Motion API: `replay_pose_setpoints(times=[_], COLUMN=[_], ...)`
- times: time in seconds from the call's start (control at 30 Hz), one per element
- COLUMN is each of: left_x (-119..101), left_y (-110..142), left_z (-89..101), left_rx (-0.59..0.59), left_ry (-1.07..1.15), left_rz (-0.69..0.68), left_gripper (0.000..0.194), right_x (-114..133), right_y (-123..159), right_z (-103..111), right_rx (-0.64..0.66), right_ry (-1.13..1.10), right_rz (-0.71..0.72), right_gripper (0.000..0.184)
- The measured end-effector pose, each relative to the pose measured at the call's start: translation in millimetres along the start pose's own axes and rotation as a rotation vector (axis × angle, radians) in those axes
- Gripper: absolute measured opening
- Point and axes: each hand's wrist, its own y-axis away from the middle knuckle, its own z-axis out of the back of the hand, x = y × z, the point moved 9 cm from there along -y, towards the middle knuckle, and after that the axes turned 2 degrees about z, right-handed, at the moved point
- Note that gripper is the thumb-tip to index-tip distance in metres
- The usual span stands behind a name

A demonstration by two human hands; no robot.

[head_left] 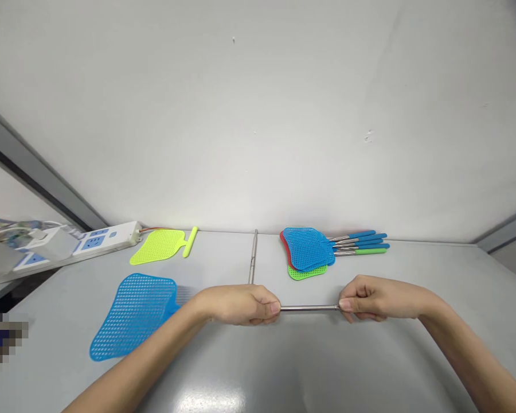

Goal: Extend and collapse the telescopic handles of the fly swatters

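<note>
Left hand (243,304): fingers closed around the metal rod (309,308).
Right hand (365,299): thumb and fingers pinched it farther right.
Metal rod: ran between both hands, over the grey table (284,367).
Blue swatter head (129,318): lay partly behind the left forearm (155,353).
Swatter stack (309,249): rested beyond, near the wall (258,115).

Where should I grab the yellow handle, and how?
Probably pinch the yellow handle around its middle, coming from above and the right. It looks like a slim, straight bar lying flat on the table, and the yellow swatter head lies to its left.
</note>
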Motion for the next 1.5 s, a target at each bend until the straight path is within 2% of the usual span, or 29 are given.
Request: replay_pose_setpoints(times=[0.37,0.57,0.7,1.0,1.3,1.5], left_x=[-2,1,0,-11,-13,-18], left_y=[3,9,12,16,14,10], left_z=[8.0,20.6,19.5,22.8,23.5,27.3], left_rx=[-0.031,-0.188,-0.227,-0.309,-0.386,-0.555], left_ry=[-0.079,-0.268,-0.342,-0.395,-0.409,-0.425], left_rz=[-0.028,0.089,0.143,0.105,0.096,0.066], left_gripper=[0.042,0.039,0.038,0.04,0.041,0.045], right_x=[-5,-8,-5,4,13,13], right_y=[-3,-14,-14,-14,-13,-16], right_z=[2,4,3,1,-8,-11], right_rx=[-0.009,-0.042,-0.059,-0.097,-0.11,-0.126], right_ry=[-0.025,-0.026,-0.018,0.018,0.048,0.034], right_rz=[0.011,0.044,0.036,0.032,-0.001,-0.021], right_gripper=[0.038,0.036,0.034,0.032,0.037,0.036])
